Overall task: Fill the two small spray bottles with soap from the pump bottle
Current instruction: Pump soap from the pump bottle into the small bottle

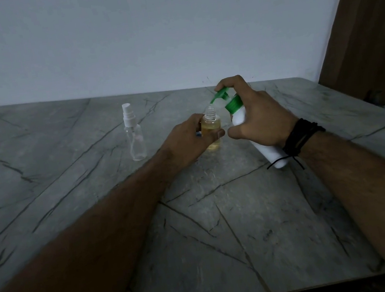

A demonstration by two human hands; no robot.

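Left hand: I see it gripping the open spray bottle, mostly full of yellow soap.
Right hand: wrapped round the tilted pump bottle, finger on the green pump, nozzle over the open neck.
Capped spray bottle: upright on the marble table, left, empty.

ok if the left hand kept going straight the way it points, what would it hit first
The left hand points forward and right, gripping the open spray bottle. Carried on, it would likely meet the pump bottle held by the right hand first, though depth between them is unclear.
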